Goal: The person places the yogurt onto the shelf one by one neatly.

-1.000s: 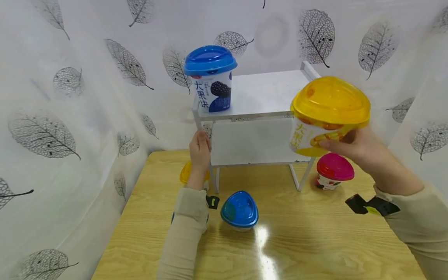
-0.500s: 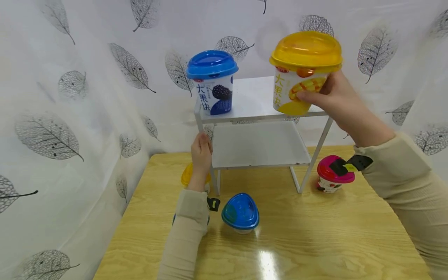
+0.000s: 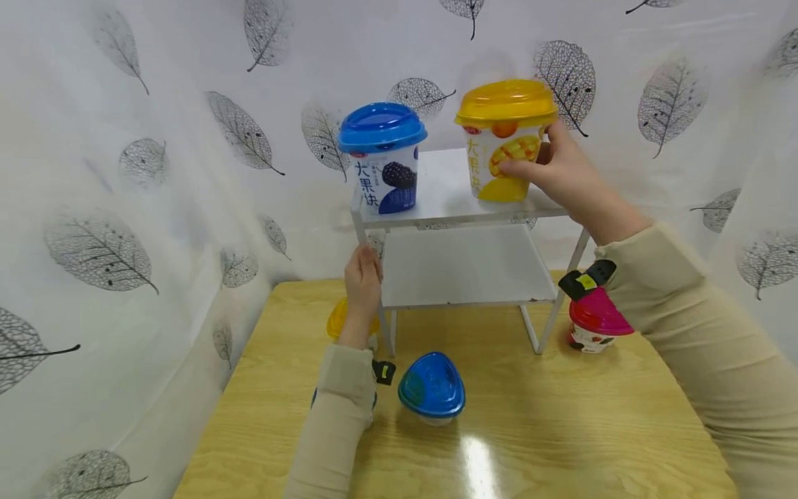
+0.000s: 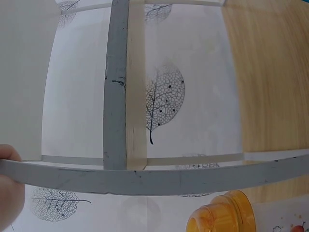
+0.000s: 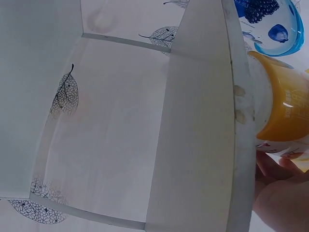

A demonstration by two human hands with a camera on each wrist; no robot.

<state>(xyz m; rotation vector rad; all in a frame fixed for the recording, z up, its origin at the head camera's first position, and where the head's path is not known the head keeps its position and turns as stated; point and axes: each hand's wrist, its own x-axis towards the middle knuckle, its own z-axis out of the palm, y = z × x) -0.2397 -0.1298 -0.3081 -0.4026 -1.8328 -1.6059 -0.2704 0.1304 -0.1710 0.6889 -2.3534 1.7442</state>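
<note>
My right hand [image 3: 573, 180] grips a yogurt cup with a yellow lid and mango pictures [image 3: 489, 156] at the top shelf of a white two-tier rack [image 3: 467, 267]. Thumb in front, fingers behind, the cup is upright; whether its base touches the shelf I cannot tell. A blue-lidded blackberry yogurt cup [image 3: 388, 163] stands at that shelf's left end. Lower down, my left hand [image 3: 364, 281] holds the rack's left front post [image 4: 193, 181]. The right wrist view has the mango cup's yellow lower part [image 5: 289, 99] beside the shelf edge, with my fingers below it.
On the wooden table [image 3: 530, 430] stand a blue-lidded cup [image 3: 432, 384] in front of the rack and a pink-lidded cup [image 3: 595, 319] at right. A yellow-lidded cup [image 3: 337, 319] and another blue-lidded one are partly hidden by my left arm. Leaf-patterned sheeting encloses the area.
My right hand has carried the mango yogurt cup leftward and away from me, from the rack's right side to over the top shelf. My left hand has stayed on the post.
</note>
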